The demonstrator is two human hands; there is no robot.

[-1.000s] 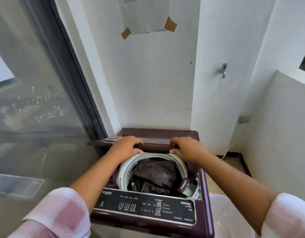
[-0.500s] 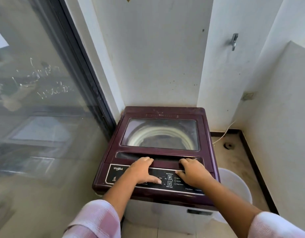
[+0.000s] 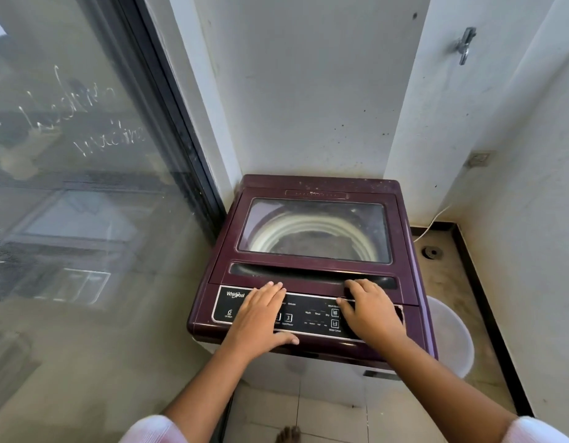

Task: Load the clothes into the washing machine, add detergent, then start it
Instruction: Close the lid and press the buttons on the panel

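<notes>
Head view. Lid (image 3: 312, 276) now lies flat over the tub; a second ago both hands held it raised. Clothes (image 3: 312, 246) sit inside the washing machine (image 3: 308, 187), dim through the glass (loading looks done). Left hand (image 3: 260, 314) lies flat on the control panel (image 3: 308, 316), fingers straight. Right hand (image 3: 369, 311) rests on the lid's front edge, fingers relaxed, gripping nothing. Starting it looks to be next.

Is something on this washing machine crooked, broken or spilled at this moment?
Nothing stands out. The lid lies flat and closed, and the left hand and right hand rest on the control panel.
</notes>
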